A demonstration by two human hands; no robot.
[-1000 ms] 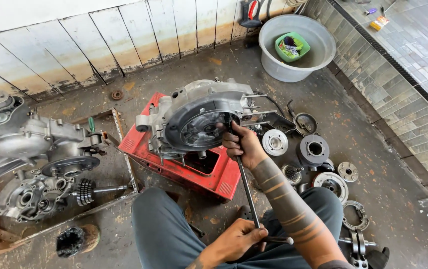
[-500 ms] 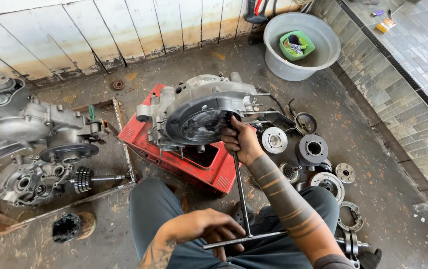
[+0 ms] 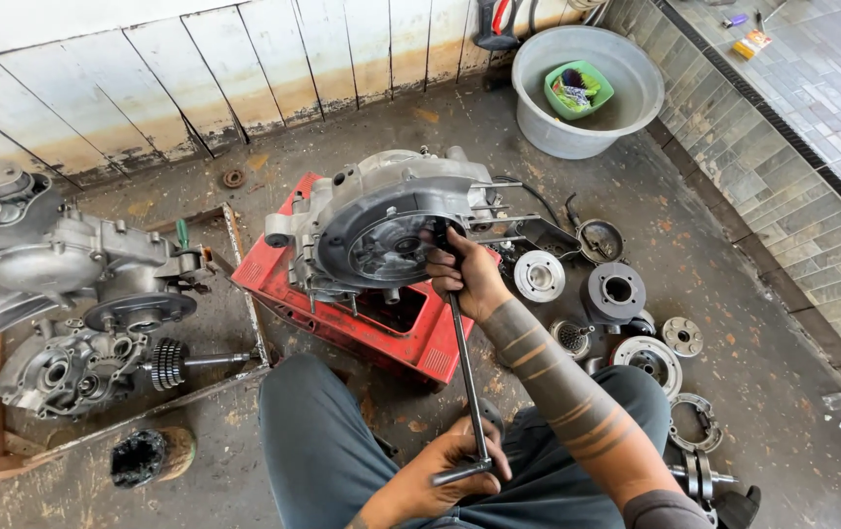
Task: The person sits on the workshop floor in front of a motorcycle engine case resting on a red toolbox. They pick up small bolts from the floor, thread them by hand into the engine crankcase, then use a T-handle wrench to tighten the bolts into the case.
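Head view: a person works a long T-handle wrench (image 3: 466, 372) into an engine case (image 3: 391, 225) on a red crate (image 3: 381, 328).
Right hand (image 3: 464, 274) fingers grip the shaft near the case; left hand (image 3: 440, 470) fingers close around the crossbar above the lap.

A: Lighting's pretty even here, soft daylight, no hard glare anywhere. Shadows are weak, just a dark patch under the red crate (image 3: 361, 318) and beneath the engine case (image 3: 386, 230).

B: Yeah, the grey basin (image 3: 587, 108) near the far edge of the floor (image 3: 714, 294) gets the brightest light, and the white wall boards (image 3: 146, 78) are close to washed out.

A: Focus holds up across most of it. The left hand (image 3: 440, 470) looks a bit soft, though.

B: Wide lens too, the tile lines bend toward the right edge.
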